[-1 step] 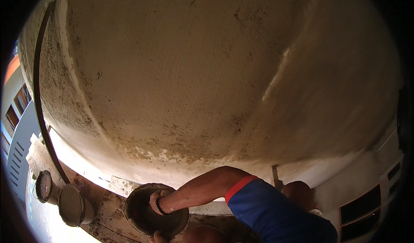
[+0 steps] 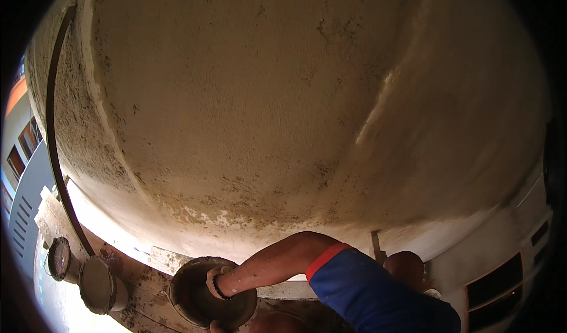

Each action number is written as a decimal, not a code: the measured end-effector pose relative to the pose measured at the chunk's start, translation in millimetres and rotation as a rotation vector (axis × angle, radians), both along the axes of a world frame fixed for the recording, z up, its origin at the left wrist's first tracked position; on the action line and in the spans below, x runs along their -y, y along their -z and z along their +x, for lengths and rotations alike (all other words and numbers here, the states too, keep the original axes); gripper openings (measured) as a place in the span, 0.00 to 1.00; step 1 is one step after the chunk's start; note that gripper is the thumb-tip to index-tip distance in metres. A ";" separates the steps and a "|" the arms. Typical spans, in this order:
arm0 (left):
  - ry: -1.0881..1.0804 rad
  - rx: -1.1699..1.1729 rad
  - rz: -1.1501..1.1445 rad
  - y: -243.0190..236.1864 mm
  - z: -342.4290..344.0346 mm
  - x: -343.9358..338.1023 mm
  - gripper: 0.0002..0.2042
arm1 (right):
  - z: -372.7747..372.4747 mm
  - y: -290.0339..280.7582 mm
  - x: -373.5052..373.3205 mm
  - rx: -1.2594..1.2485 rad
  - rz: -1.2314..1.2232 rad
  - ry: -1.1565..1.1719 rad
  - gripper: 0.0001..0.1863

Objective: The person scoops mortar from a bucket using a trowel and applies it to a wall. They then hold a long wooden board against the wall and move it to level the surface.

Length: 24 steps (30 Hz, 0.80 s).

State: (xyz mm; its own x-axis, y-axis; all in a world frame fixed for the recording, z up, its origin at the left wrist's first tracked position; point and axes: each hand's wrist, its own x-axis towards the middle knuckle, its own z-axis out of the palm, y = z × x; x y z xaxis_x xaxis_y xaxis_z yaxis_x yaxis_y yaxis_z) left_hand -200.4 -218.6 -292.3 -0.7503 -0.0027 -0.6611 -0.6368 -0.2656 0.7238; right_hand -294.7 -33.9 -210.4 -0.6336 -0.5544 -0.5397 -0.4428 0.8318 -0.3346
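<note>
My right hand (image 2: 220,282), a dark bead bracelet on its wrist, reaches down inside a round, dark, mortar-stained basin (image 2: 248,318). Its fingers are curled, and whatever they hold is hidden. The arm comes in from the lower right, in a blue sleeve with a red cuff. At the basin's near rim only a small part of my left hand (image 2: 217,327) shows, its fingers closed over the edge. Inside, the basin looks dark grey and wet.
Two mortar-caked buckets (image 2: 97,286) stand on wooden planks (image 2: 144,300) at the left. A long dark strip (image 2: 52,126) leans there against a broad plastered surface (image 2: 236,108), which curves overhead. Bare knees (image 2: 405,267) show low in the picture. A dark window (image 2: 495,291) lies at the right.
The whole scene sits slightly lower in the picture. My right hand stays inside the basin with its fingers slightly shifted; my left hand remains at the rim.
</note>
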 end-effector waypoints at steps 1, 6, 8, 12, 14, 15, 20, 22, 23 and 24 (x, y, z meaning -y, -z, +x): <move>0.033 0.012 0.012 -5.8 -3.1 -7.3 0.18 | 1.4 -22.8 1.6 0.161 0.110 0.005 0.10; 0.116 -0.002 0.077 -23.8 -6.2 -15.4 0.15 | 20.4 -59.8 3.2 0.348 0.069 0.063 0.11; 0.162 -0.014 0.096 -21.5 -7.8 -23.5 0.15 | 27.9 -74.4 -4.8 0.385 0.099 0.083 0.12; 0.210 -0.083 0.117 -6.0 -5.7 -16.7 0.14 | 8.9 -106.2 -12.3 0.078 0.170 -0.073 0.11; 0.251 -0.161 0.132 15.9 0.1 -2.1 0.15 | -10.4 -83.9 -22.6 -0.341 0.154 -0.057 0.11; 0.271 -0.195 0.152 31.3 4.9 -0.8 0.15 | -12.9 -65.8 -32.6 -0.354 0.138 -0.012 0.10; 0.219 0.145 0.150 -46.6 -6.9 -17.2 0.11 | 36.6 -12.5 -8.4 -0.532 0.311 0.015 0.09; 0.274 0.126 0.148 -44.1 -11.2 -33.2 0.11 | 40.0 21.4 -13.9 -0.317 0.255 -0.099 0.12; 0.270 0.121 0.145 -42.9 -13.2 -32.6 0.11 | 43.5 3.4 -12.1 -0.212 0.195 -0.093 0.13; 0.285 0.124 0.149 -42.0 -14.5 -37.1 0.12 | 49.2 1.3 -15.0 -0.186 0.163 -0.092 0.13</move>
State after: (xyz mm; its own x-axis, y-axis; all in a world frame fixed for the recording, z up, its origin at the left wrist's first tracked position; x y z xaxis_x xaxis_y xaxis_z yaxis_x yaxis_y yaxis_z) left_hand -214.9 -181.5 -250.3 -0.6208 0.2987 -0.7249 -0.7814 -0.1611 0.6028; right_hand -245.5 -18.8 -211.8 -0.6816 -0.5294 -0.5052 -0.5602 0.8216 -0.1051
